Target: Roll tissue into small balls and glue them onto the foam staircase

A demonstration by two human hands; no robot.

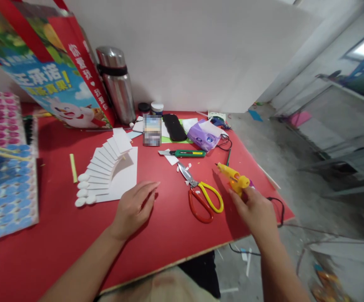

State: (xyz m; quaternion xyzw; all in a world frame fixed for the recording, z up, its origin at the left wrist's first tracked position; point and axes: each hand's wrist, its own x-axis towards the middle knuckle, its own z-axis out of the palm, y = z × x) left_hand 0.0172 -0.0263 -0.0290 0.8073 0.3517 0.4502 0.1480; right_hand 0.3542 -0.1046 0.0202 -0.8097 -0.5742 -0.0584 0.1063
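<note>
My right hand [257, 209] is wrapped round a yellow hot glue gun [234, 177], its nozzle pointing up and left over the table's right side. My left hand [134, 205] hovers at the middle, thumb and fingertips pinched together; whatever is between them is too small to make out. Just left of it stands a white curved staircase model [104, 165] on a white base [127, 180], with small white oval pieces [81, 193] at its lower end. Between my hands lie scissors [200, 191] with one red and one yellow handle, spread open. A green utility knife [184, 154] rests behind them.
At the back are a steel thermos [117, 88], a large printed bag [62, 75], small jars [157, 108], a black phone [174, 127] and a purple tissue pack [204, 135]. Trays of pink and blue pieces [9, 184] stand left. A black cord [282, 209] hangs off the right edge.
</note>
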